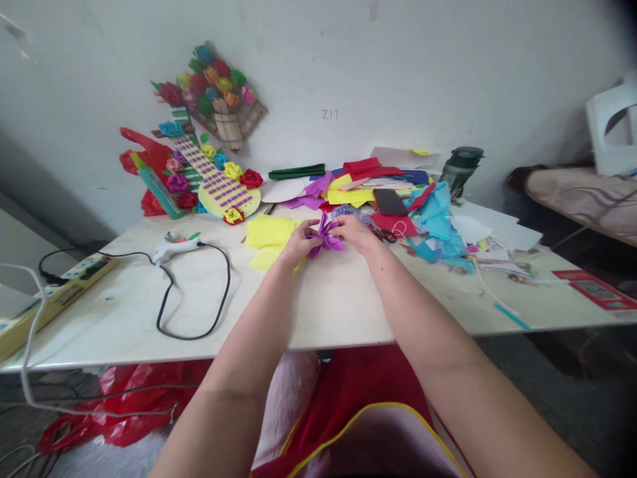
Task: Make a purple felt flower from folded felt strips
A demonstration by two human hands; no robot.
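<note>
A purple crepe paper flower with pointed, spread petals is held between my two hands above the table. My left hand pinches its left side, with the fingers closed on the paper. On the other side my right hand grips a petal near the top right. Parts of the flower are covered by the fingers. Yellow crepe paper sheets lie on the table just left of my left hand. A pair of scissors rests to the right, partly behind my right wrist.
A white glue gun with a looping black cord lies left, near a power strip. Behind stand a flower-decorated guitar craft and a glue bottle. Coloured paper, a phone and a dark bottle crowd the back right.
</note>
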